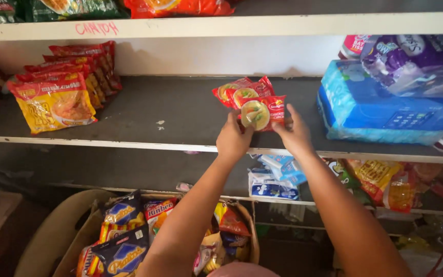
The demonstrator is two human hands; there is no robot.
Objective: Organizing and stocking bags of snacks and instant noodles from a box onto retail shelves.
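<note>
From the head camera, both hands reached up to the middle shelf. The left hand and the right hand together held a red noodle packet, one at each side edge, fingers clamped on its left and right borders. The packet stood nearly upright at the front of a short row of matching red packets, which ran back toward 11 o'clock from it. Well apart at 9 o'clock lay a row of yellow-and-red noodle packets; at 3 o'clock sat a blue wrapped pack of tissue with a purple bag on top. Below, at 7 o'clock, a basket held more snack bags.

The step in hand looked like setting the packet into place at the head of its row. The next move probably called for lowering it squarely against the packet behind, then loosening both grips without tipping the row.
</note>
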